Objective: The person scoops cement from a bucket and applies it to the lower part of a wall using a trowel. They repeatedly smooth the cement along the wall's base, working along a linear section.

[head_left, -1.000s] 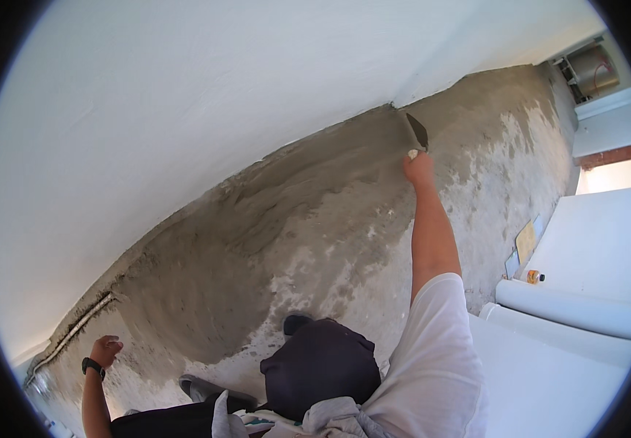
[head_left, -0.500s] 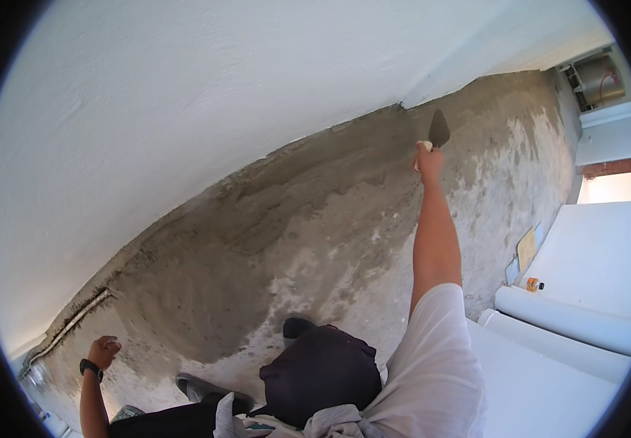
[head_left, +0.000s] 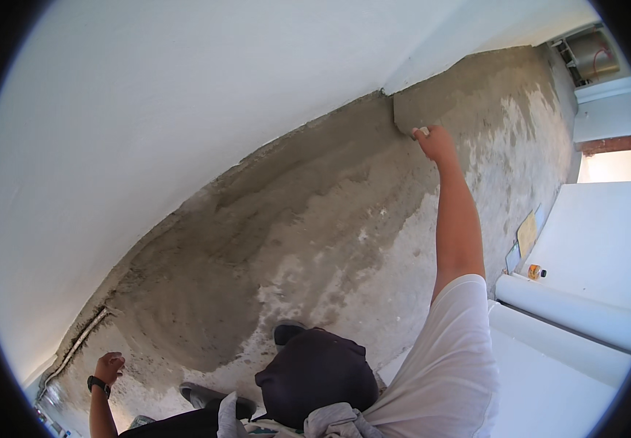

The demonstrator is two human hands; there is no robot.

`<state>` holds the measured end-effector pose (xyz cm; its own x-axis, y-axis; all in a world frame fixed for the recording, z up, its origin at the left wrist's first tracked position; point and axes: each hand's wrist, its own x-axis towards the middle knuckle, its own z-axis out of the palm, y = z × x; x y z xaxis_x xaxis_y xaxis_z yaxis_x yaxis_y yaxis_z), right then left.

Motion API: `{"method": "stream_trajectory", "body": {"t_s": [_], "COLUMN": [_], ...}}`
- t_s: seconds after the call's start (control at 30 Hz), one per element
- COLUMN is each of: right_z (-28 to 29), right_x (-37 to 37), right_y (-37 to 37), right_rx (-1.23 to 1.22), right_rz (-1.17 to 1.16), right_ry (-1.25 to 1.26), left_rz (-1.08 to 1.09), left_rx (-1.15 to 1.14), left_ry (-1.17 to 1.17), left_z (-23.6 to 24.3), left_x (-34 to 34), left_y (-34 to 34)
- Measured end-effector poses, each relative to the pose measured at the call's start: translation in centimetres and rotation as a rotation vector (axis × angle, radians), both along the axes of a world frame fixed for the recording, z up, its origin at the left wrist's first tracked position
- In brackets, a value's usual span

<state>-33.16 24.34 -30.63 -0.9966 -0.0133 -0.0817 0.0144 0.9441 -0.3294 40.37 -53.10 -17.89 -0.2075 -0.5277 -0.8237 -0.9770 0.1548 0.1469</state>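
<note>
Stretched out to the far right, my right hand [head_left: 436, 142] is closed around the pale handle of a trowel [head_left: 401, 120]. The trowel's blade is turned toward the wall and lies over damp grey mortar [head_left: 286, 171], close to the wall's corner. My left hand [head_left: 109, 368], with a dark watch on its wrist, hangs at the lower left above the floor. Its fingers are loosely bent and apart, and nothing shows in them.
A white wall [head_left: 147, 95] runs along the mortar's far side. A pale pipe [head_left: 76, 342] lies at its foot on the left. On the right are white panels [head_left: 600, 233], a small bottle [head_left: 536, 272] and a metal cylinder [head_left: 593, 55]. My shoes [head_left: 200, 394] stand on the floor.
The trowel's blade has swung from pointing away to leaning left toward the wall corner. My right hand has turned with it and risen slightly; my left hand has shifted slightly down.
</note>
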Motion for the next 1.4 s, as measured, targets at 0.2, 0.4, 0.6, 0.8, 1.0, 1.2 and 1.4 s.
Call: {"method": "stream_trajectory", "body": {"t_s": [0.2, 0.4, 0.6, 0.8, 1.0, 1.2, 1.4], "right_z": [-1.2, -0.8, -0.6, -1.6, -1.4, -1.2, -0.8], "right_x": [-0.7, -0.5, 0.0, -0.9, -2.4, -4.8, -6.8], "right_y": [0.0, 1.3, 0.1, -0.9, -1.3, -0.3, 1.8], "right_rx": [0.096, -0.034, 0.061, 0.030, 0.002, 0.002, -0.091], "right_rz": [0.071, -0.076, 0.000, -0.164, -0.185, -0.192, -0.286], "right_ry": [0.106, -0.112, -0.072, -0.046, -0.143, -0.219, -0.172], "left_rz": [-0.033, -0.021, -0.062, -0.033, -0.054, -0.021, -0.014], "left_rx": [0.002, 0.018, 0.050, 0.048, 0.051, 0.028, 0.018], "left_ry": [-0.094, -0.099, -0.098, -0.068, -0.114, -0.111, -0.138], "left_z": [0.2, -0.3, -0.8, -0.9, -0.8, -0.4, -0.1], "left_x": [-0.7, -0.7, -1.7, -3.1, -3.1, -3.5, -3.0], "left_y": [0.9, 0.8, 0.9, 0.9, 1.1, 1.3, 1.4]}}
